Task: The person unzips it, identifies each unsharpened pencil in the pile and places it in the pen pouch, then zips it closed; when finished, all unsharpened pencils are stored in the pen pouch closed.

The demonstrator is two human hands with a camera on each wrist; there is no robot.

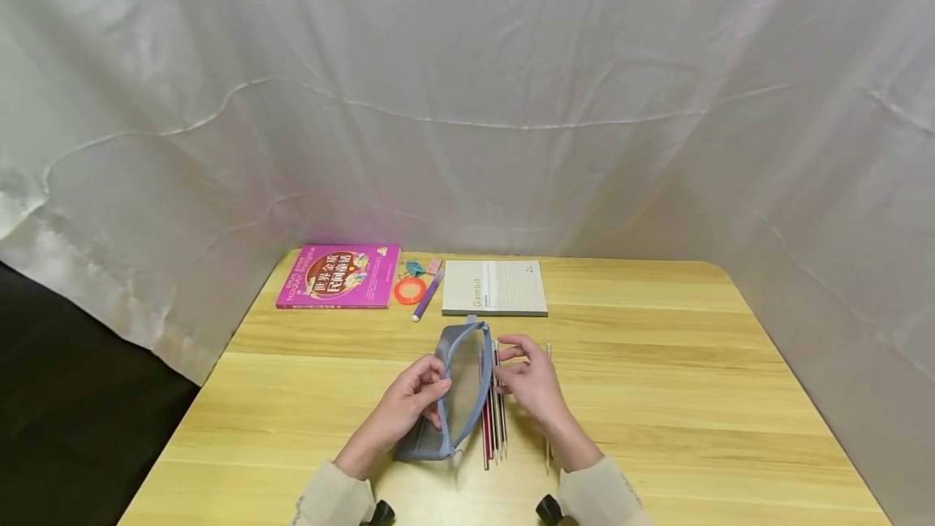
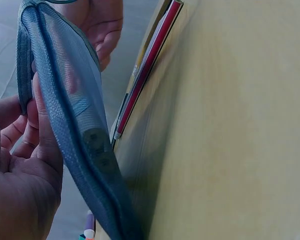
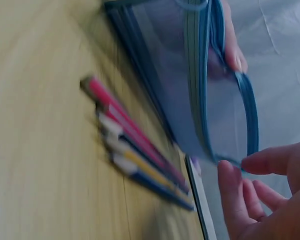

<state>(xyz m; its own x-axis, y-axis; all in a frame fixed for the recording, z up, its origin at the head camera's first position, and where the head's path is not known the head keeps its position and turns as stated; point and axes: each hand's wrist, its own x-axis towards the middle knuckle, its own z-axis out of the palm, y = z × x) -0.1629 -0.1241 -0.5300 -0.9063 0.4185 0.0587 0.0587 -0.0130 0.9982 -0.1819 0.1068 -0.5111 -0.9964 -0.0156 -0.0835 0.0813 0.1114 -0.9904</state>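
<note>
A blue-grey mesh pencil case (image 1: pixel 431 437) stands tilted on the table, its zipped mouth gaping to the right. My left hand (image 1: pixel 416 396) pinches the left rim of that mouth between thumb and fingers, also seen in the left wrist view. Just off the opposite rim is my right hand (image 1: pixel 536 384), fingers loosely bent with a gap between thumb and forefinger; whether a fingertip touches the rim is unclear. Several pencils (image 1: pixel 495 428) lie side by side beneath the right hand, partly hidden by the case. Another pencil (image 1: pixel 548 453) lies apart, partly behind the right wrist.
Toward the back lie a pink book (image 1: pixel 380 274), an orange ring (image 1: pixel 410 291), a purple marker (image 1: pixel 427 296), a small teal item (image 1: pixel 414 268), a pink block (image 1: pixel 434 266) and a notebook (image 1: pixel 522 286). Pale curtains (image 1: pixel 511 169) hang behind the wooden table (image 1: pixel 657 372).
</note>
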